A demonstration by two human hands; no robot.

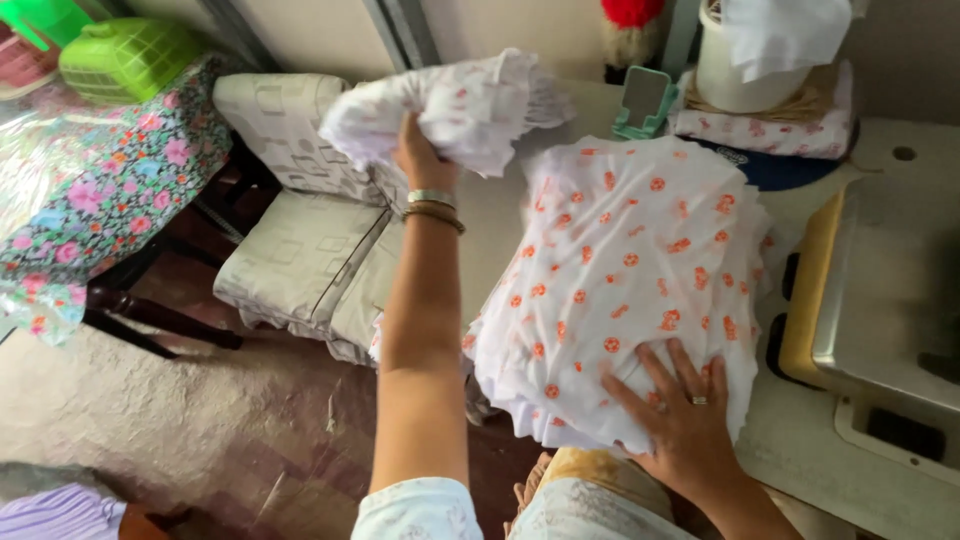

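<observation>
My left hand (418,150) is raised over the table's far left side and grips a bunched piece of white cloth with orange dots (455,105). Bangles sit on that wrist. My right hand (678,408), with a ring on one finger, presses flat on the near edge of a thick stack of the same white, orange-dotted cloth (620,260). The stack lies on the pale table (800,440) and overhangs its near left edge.
A cream cushioned chair (300,230) stands left of the table. A floral-covered surface (100,190) with a green basket (125,55) is at far left. A sewing machine (880,290) sits at right. A white pot (740,60) and a teal holder (645,100) stand behind.
</observation>
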